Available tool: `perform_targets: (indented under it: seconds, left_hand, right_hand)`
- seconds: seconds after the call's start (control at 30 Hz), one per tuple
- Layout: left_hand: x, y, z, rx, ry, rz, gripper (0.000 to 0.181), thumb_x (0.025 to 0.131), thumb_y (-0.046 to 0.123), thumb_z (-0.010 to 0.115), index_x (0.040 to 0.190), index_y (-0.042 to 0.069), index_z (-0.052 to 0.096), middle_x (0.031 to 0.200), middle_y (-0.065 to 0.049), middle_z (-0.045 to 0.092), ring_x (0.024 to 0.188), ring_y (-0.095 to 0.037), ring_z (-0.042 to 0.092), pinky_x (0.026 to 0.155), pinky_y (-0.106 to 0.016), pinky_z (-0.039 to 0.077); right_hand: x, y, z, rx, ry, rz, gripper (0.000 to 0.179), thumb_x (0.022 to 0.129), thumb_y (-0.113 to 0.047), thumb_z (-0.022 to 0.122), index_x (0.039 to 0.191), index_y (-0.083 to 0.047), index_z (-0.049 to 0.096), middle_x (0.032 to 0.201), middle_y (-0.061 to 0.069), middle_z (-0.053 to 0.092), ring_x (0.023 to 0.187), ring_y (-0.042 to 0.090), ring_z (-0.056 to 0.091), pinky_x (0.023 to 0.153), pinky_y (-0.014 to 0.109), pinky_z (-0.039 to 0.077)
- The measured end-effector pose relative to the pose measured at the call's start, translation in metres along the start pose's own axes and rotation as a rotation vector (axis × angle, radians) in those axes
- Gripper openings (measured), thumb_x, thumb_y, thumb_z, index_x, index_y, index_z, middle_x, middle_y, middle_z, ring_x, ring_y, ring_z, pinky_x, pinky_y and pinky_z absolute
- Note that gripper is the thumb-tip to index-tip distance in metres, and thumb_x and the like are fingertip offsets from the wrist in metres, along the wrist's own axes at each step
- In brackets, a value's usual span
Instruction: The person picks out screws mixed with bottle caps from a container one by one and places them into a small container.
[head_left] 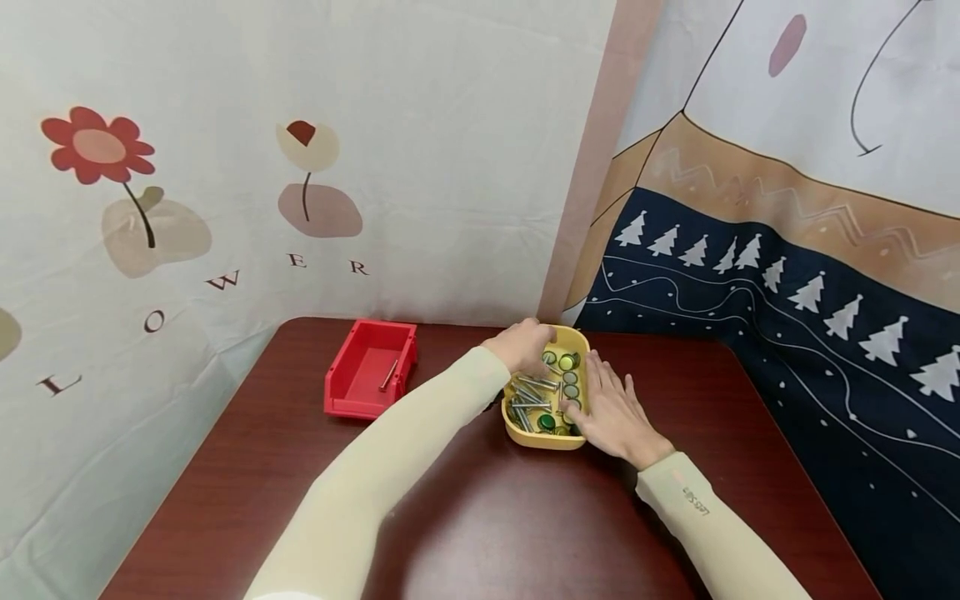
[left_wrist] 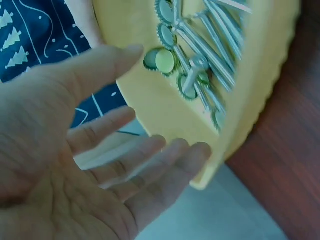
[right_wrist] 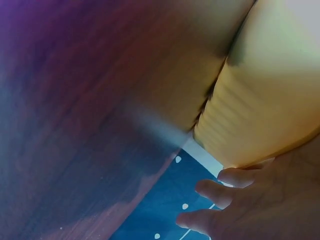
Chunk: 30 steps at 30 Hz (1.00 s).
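Note:
A yellow plastic tub (head_left: 542,442) holds several long silver bolts (left_wrist: 212,52) and bottle caps (left_wrist: 165,61), some green. Over the tub's far left part is my left hand (head_left: 525,345). In the left wrist view its fingers are spread and loosely bent, with nothing between them, and the thumb is apart from them. My right hand (head_left: 617,414) lies along the tub's right side, fingers extended and thumb reaching over the rim. The right wrist view shows its fingers (right_wrist: 212,192) beside the tub's outer wall (right_wrist: 260,100).
A red open-front bin (head_left: 347,408) stands to the left on the dark wood table (head_left: 480,533), with one thin coppery screw (head_left: 388,375) inside. Behind the table hangs a pale printed cloth (head_left: 450,167). A navy cloth with white trees (head_left: 750,333) hangs along the right.

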<state>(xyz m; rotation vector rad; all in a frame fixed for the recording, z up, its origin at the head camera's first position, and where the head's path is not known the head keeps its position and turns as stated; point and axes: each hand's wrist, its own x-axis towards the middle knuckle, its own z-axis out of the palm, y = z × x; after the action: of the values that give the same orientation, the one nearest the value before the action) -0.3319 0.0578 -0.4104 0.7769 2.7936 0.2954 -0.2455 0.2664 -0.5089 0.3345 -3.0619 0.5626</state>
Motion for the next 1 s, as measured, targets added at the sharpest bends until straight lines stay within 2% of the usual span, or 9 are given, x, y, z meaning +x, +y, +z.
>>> perform_targets:
  seconds: [0.13,0.23,0.3,0.33,0.4,0.5,0.57,0.73,1.0]
  left_hand:
    - [0.008,0.01,0.002,-0.051,-0.002,-0.077,0.06,0.104,0.024,0.091,0.159,0.012,0.069,0.154,-0.01,0.074,0.138,-0.025,0.074,0.117,-0.044,0.063]
    - [0.016,0.016,0.003,-0.071,0.011,-0.105,0.045,0.103,0.018,0.09,0.145,0.007,0.076,0.139,-0.011,0.08,0.122,-0.023,0.077,0.107,-0.042,0.066]
    - [0.027,0.018,0.007,-0.071,0.027,-0.123,0.034,0.103,0.015,0.089,0.135,0.007,0.08,0.129,-0.01,0.083,0.111,-0.022,0.077,0.1,-0.04,0.066]
    - [0.035,0.017,0.011,-0.071,0.032,-0.132,0.031,0.102,0.014,0.088,0.131,0.007,0.081,0.125,-0.01,0.083,0.107,-0.021,0.076,0.099,-0.04,0.066]
    - [0.061,0.01,0.029,-0.07,0.044,-0.159,0.029,0.1,0.015,0.089,0.128,0.011,0.082,0.122,-0.007,0.083,0.102,-0.02,0.075,0.095,-0.04,0.066]
    - [0.089,0.004,0.05,-0.059,0.029,-0.172,0.032,0.102,0.014,0.085,0.133,0.013,0.08,0.13,-0.008,0.082,0.106,-0.02,0.075,0.094,-0.04,0.066]
    - [0.103,0.002,0.061,-0.033,0.013,-0.172,0.03,0.105,0.015,0.08,0.135,0.014,0.08,0.137,-0.009,0.081,0.111,-0.021,0.077,0.094,-0.039,0.068]
    - [0.103,0.008,0.063,0.027,-0.044,-0.192,0.029,0.115,0.014,0.067,0.14,0.015,0.081,0.153,-0.01,0.078,0.129,-0.023,0.078,0.105,-0.039,0.068]
    - [0.097,0.013,0.061,-0.048,-0.044,-0.234,0.027,0.115,0.008,0.068,0.139,0.01,0.081,0.153,-0.013,0.078,0.135,-0.029,0.077,0.114,-0.046,0.065]
  right_hand:
    - [-0.001,0.001,0.001,0.0,-0.003,0.003,0.101,0.118,-0.059,0.055,0.185,0.001,0.01,0.197,0.023,0.008,0.18,0.054,0.021,0.141,0.084,0.011]
    - [-0.002,0.002,0.001,0.001,0.0,0.004,0.101,0.118,-0.06,0.055,0.186,0.001,0.011,0.197,0.022,0.007,0.18,0.054,0.021,0.141,0.084,0.012]
    - [-0.002,0.002,0.002,0.004,0.007,-0.001,0.101,0.117,-0.06,0.055,0.186,0.0,0.012,0.197,0.022,0.009,0.179,0.055,0.023,0.141,0.084,0.013]
    - [-0.002,0.002,0.002,0.007,0.008,-0.002,0.101,0.117,-0.06,0.055,0.186,0.0,0.012,0.197,0.022,0.009,0.179,0.055,0.023,0.141,0.084,0.013]
    - [-0.002,0.002,0.003,0.012,0.012,-0.005,0.1,0.117,-0.059,0.056,0.186,0.0,0.012,0.197,0.022,0.01,0.179,0.055,0.023,0.141,0.085,0.013]
    - [-0.004,0.003,0.004,0.017,0.012,-0.003,0.1,0.117,-0.058,0.056,0.186,0.0,0.012,0.197,0.023,0.011,0.179,0.055,0.024,0.141,0.084,0.013]
    - [-0.004,0.003,0.004,0.02,0.011,0.0,0.101,0.116,-0.059,0.056,0.186,0.0,0.012,0.197,0.022,0.011,0.179,0.054,0.024,0.141,0.084,0.013]
    - [-0.002,0.002,0.004,0.017,0.009,-0.002,0.102,0.115,-0.06,0.055,0.186,-0.001,0.011,0.197,0.021,0.01,0.179,0.053,0.024,0.142,0.083,0.013]
    - [0.0,0.001,0.001,0.01,0.02,-0.011,0.1,0.115,-0.055,0.057,0.185,0.002,0.013,0.196,0.024,0.014,0.178,0.054,0.026,0.141,0.084,0.015]
